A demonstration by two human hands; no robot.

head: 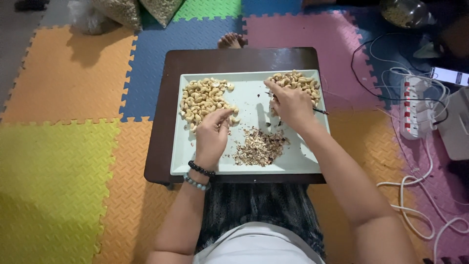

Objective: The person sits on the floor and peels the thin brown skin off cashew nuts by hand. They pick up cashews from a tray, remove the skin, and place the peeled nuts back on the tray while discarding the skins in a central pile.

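A white rectangular tray (pixel 254 98) lies on a small dark wooden table (pixel 168 117). On the tray's left is a pile of pale cashew nuts (pixel 201 98), at its top right a second pile of cashews (pixel 300 80), and near the front a heap of brown husk scraps (pixel 259 146). My left hand (pixel 211 137), with two bead bracelets at the wrist, pinches a nut at the edge of the left pile. My right hand (pixel 290 105) rests by the right pile and grips a thin metal tool (pixel 320 111) whose tip sticks out to the right.
Coloured foam floor mats (pixel 63 146) surround the table. A white power strip (pixel 410 110) with cables lies on the right, next to a phone (pixel 448 76). Bags of nuts (pixel 122 12) sit at the top left, a metal bowl (pixel 403 12) at top right.
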